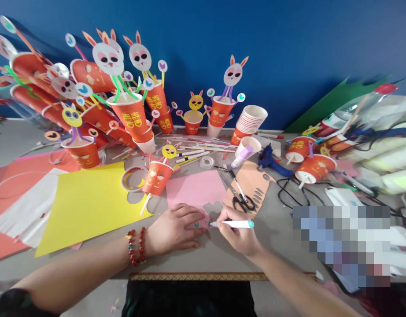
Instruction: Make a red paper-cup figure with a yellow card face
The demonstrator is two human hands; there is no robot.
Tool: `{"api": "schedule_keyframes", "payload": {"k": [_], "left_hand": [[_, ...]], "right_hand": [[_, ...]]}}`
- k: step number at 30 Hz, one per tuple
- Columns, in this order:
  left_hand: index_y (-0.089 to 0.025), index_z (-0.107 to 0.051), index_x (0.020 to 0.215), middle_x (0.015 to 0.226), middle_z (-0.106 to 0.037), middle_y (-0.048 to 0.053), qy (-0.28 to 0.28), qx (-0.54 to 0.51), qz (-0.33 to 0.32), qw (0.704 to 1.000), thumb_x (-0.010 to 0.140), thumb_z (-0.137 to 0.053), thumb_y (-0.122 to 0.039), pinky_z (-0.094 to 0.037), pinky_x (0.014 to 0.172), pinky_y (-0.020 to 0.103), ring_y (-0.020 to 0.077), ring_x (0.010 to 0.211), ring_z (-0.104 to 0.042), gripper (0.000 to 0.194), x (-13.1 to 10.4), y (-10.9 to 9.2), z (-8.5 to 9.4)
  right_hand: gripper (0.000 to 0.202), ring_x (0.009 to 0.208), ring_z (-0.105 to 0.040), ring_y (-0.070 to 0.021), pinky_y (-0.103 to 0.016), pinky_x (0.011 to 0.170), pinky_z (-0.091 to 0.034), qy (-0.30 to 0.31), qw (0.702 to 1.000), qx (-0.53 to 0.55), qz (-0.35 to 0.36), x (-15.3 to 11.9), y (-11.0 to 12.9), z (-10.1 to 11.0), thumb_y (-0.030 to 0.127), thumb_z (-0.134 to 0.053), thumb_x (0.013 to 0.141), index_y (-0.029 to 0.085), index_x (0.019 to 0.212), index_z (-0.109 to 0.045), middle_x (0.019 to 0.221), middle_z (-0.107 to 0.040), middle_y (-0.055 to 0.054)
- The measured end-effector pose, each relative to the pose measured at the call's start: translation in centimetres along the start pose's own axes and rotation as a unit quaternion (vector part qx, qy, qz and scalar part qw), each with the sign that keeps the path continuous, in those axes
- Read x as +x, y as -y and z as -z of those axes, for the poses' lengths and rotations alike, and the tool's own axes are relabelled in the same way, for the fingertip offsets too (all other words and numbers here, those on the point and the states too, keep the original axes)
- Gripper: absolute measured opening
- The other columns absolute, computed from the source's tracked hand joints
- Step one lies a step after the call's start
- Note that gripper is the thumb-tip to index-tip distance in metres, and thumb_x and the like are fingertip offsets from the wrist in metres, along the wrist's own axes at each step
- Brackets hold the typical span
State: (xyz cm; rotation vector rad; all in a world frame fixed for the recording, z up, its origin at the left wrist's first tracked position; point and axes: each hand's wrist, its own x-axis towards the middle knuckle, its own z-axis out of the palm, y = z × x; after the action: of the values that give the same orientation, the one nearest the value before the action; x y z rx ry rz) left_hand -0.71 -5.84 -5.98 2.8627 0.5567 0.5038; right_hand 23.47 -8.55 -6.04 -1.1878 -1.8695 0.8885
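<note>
My left hand [175,229] lies flat on the table, fingers stretched out, holding down a small pink paper piece [203,220] with green marks on it. A white marker with a green end [238,224] is pinched in my right hand [238,240]. Its tip touches the pink piece or hovers just over it; I cannot tell which. Just beyond my hands is a larger pink sheet [198,187] with a cut lower edge. Black-handled scissors [244,203] rest on an orange paper sheet [256,185] beyond my right hand.
A yellow sheet [87,207] and a tape roll [134,178] lie left. Red paper cups [127,114] with paper rabbit figures crowd the back left. A cup stack [251,121], a blue glue gun [275,162] and cables stand right. Several pens [194,156] lie midway.
</note>
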Motion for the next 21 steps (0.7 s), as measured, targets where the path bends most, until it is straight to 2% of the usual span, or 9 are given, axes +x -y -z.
{"api": "schedule_keyframes", "payload": {"k": [11, 21], "left_hand": [[-0.023, -0.064, 0.12, 0.129, -0.064, 0.009, -0.003, -0.002, -0.001, 1.0, 0.095, -0.052, -0.05, -0.043, 0.1, 0.042, 0.0265, 0.119, -0.056, 0.039, 0.01, 0.03, -0.06], [-0.023, -0.063, 0.121, 0.13, -0.064, 0.01, -0.003, 0.001, -0.002, 1.0, 0.095, -0.053, -0.049, -0.044, 0.098, 0.042, 0.027, 0.118, -0.056, 0.039, 0.07, 0.0, -0.02]], "right_hand": [[0.016, 0.057, -0.051, -0.0131, -0.025, 0.056, -0.037, 0.019, 1.0, -0.015, -0.008, 0.03, -0.17, -0.07, 0.016, -0.053, 0.086, 0.021, 0.07, -0.051, 0.063, -0.056, 0.002], [0.016, 0.055, -0.05, -0.013, -0.025, 0.054, -0.037, 0.018, 0.999, -0.025, -0.013, 0.1, -0.02, -0.09, 0.019, -0.054, 0.086, 0.021, 0.07, -0.053, 0.061, -0.054, 0.002]]}}
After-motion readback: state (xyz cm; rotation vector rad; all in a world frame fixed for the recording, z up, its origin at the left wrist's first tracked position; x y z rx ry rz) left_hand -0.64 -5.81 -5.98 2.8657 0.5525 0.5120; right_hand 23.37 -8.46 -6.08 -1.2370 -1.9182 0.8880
